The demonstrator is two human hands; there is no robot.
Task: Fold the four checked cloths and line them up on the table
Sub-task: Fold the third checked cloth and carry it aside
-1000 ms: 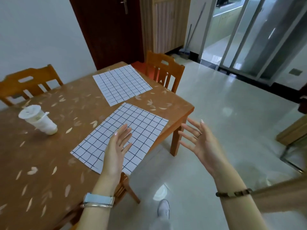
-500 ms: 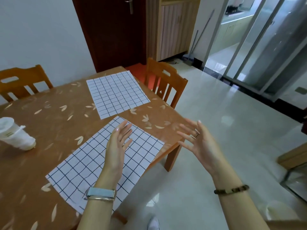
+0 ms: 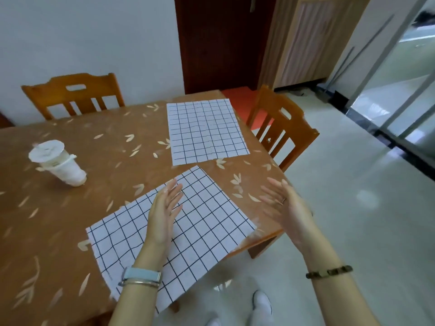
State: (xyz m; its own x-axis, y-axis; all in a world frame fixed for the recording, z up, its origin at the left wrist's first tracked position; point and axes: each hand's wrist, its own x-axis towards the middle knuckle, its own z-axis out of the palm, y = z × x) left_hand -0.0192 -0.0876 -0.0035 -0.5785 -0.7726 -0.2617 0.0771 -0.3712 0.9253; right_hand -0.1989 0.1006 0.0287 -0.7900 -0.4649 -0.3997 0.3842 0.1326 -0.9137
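Well, both hands are held wide with straight fingers, palms turned toward each other, holding nothing. The left hand point(image 3: 164, 212) is over the middle of the near checked cloth point(image 3: 207, 222); I cannot tell whether it touches the fabric. It wears a pale watch point(image 3: 141, 275) at the wrist. The right hand point(image 3: 288, 208), with a ring point(image 3: 283, 200) on one finger and a beaded bracelet point(image 3: 329, 272) at the wrist, hangs above the right edge of the counter point(image 3: 47, 220), near its near right corner.

The near checked cloth lies spread flat and unfolded, askew at that corner, one corner of it hanging over the near edge. The far checked cloth point(image 3: 204, 130) lies flat and unfolded too, by the far right corner, along the right edge. The two are just apart, the near one's far corner close beside the other's near edge.

A white lidded cup point(image 3: 58, 163) lies tilted toward the left side. One wooden chair point(image 3: 75, 95) stands at the far edge, another chair point(image 3: 282, 130) at the right edge. A white shoe point(image 3: 261, 302) shows on the floor below.
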